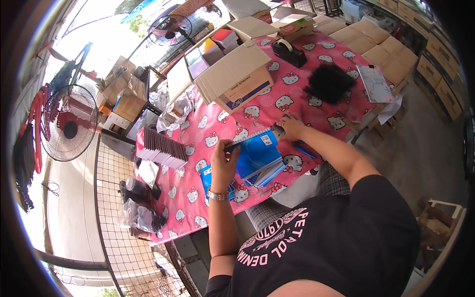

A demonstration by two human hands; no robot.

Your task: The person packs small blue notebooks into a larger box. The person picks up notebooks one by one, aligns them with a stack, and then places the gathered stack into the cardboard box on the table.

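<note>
A blue-covered spiral notebook [258, 152] lies tilted on top of several more notebooks [269, 172] at the table's near edge. Along its far edge runs a row of binding loops, dark at the left end. My left hand [224, 162] is closed at that left end, thumb and fingers pinching the bound edge. At the far right corner my right hand [293, 127] is curled beside the binding, over a small dark grey thing I cannot make out. Another blue notebook [206, 176] lies partly behind my left wrist. A slim blue object [306, 149] rests right of the stack.
Beyond my hands stands an open carton [245, 89] with colourful notebooks inside. A black strand-like pile [330, 83], a tape dispenser [289, 52] and a floral notebook [374, 83] sit farther right. At left are a row of red-covered books [159, 147] and a standing fan [70, 123].
</note>
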